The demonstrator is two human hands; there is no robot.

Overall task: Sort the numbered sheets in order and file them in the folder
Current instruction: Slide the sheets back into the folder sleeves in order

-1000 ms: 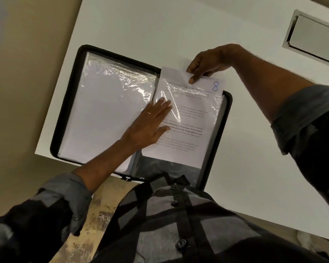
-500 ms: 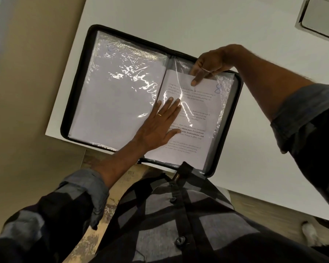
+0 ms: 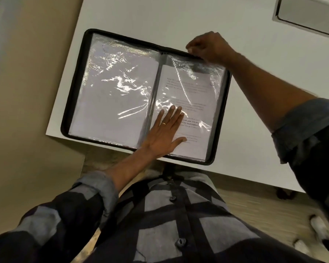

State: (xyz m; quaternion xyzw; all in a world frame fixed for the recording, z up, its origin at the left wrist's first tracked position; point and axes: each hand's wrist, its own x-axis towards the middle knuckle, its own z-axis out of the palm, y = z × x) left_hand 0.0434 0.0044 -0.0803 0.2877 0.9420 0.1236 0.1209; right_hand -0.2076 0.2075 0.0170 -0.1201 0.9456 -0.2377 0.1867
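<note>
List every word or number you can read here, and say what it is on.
"It is cent…": bold print, white printed sheet in black zip folder's clear plastic sleeve.
"local tradit…": same sheet, line below.
Other print, corner mark: too blurred.
Left-hand page: nothing legible.

**Dim shot, tons of glare**

Lighting's low & warm overall, and the glare suggests it comes from overhead. The folder plastic throws hard white streaks, esp. across the left page, so text under it is partly washed out. Table reads flat grey-white. Right hand is a bit motion-blurred. Wide-angle lens bends the edges. Shirt at the btm is soft, and the shoe btm right is smeared.
</note>
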